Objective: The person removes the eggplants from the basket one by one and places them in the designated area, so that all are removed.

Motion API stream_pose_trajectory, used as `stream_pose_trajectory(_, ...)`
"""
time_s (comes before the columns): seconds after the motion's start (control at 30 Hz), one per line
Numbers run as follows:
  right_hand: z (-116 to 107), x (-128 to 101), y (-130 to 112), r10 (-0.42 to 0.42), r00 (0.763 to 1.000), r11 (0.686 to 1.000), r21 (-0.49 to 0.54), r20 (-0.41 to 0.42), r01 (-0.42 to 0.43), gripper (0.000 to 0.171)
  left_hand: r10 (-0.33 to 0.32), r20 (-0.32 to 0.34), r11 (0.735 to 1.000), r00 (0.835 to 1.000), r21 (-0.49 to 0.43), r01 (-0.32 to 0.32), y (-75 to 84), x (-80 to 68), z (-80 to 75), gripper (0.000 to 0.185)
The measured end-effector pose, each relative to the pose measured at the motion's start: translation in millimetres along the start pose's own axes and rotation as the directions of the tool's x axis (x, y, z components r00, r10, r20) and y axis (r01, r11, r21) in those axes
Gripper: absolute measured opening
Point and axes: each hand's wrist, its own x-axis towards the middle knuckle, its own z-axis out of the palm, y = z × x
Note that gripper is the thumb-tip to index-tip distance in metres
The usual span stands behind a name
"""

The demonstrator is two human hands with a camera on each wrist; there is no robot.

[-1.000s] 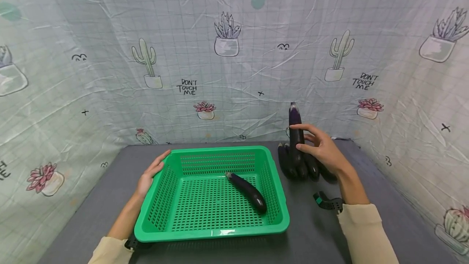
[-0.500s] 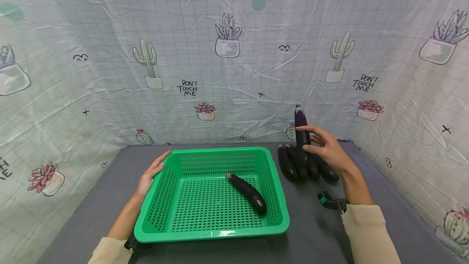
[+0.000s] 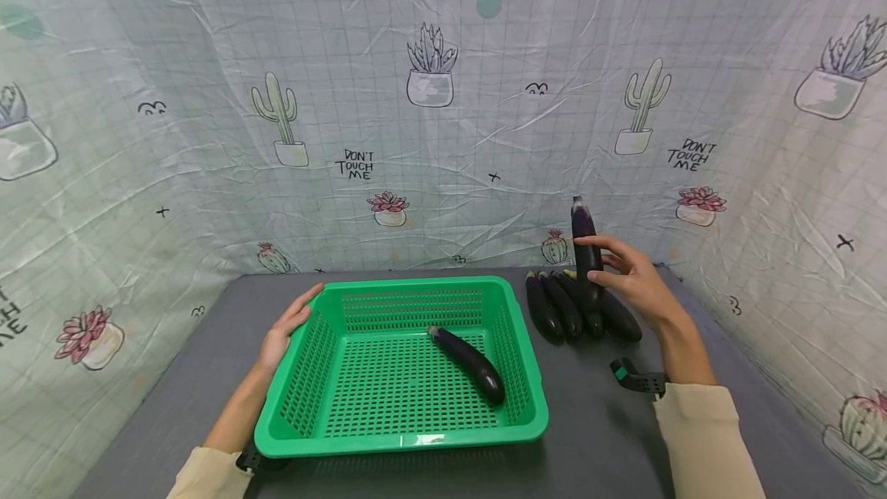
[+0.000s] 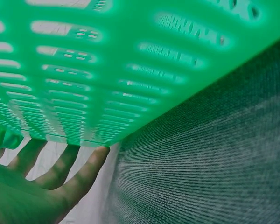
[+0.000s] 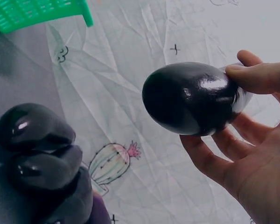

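Held upright over a row of eggplants (image 3: 543, 310) is another glossy dark eggplant (image 3: 587, 252), its stem end up. My right hand (image 3: 637, 283) grips it from the right with thumb and fingers. In the right wrist view the rounded lower end of this eggplant (image 5: 189, 100) stands apart from the others on the table. A green perforated basket (image 3: 360, 445) stands at centre with one eggplant (image 3: 467, 364) lying slantwise in it. On the basket's left side my left hand (image 3: 279, 337) rests, fingers extended; the left wrist view has its fingertips touching the outer wall.
The row lies on the grey table (image 3: 582, 406) to the right of the basket, with several eggplants side by side. A pale sheet (image 3: 430, 160) printed with cacti hangs behind the table and along both sides.
My right hand has moved to the right with the upright eggplant, showing more of the row on its left. The left hand and the basket have stayed put.
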Motion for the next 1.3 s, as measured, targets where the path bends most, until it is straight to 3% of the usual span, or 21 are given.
stream_pose_trajectory(0.77,-29.4,-10.8,30.2,0.210,0.974,0.976,-0.033,-0.082,-0.213,0.045,-0.014,-0.041,0.995,0.999,0.098,0.018,-0.2,-0.7,1.1,0.053)
stream_pose_trajectory(1.03,-36.4,-14.4,39.8,0.210,0.974,0.972,-0.092,-0.084,-0.218,0.047,-0.015,-0.056,0.989,0.998,0.147,0.023,1.1,-1.2,1.8,0.053)
stream_pose_trajectory(1.3,-46.6,-17.6,49.2,0.210,0.969,0.964,-0.139,-0.129,-0.227,0.047,-0.027,-0.049,0.994,0.998,0.106,0.032,2.0,-0.9,1.9,0.053)
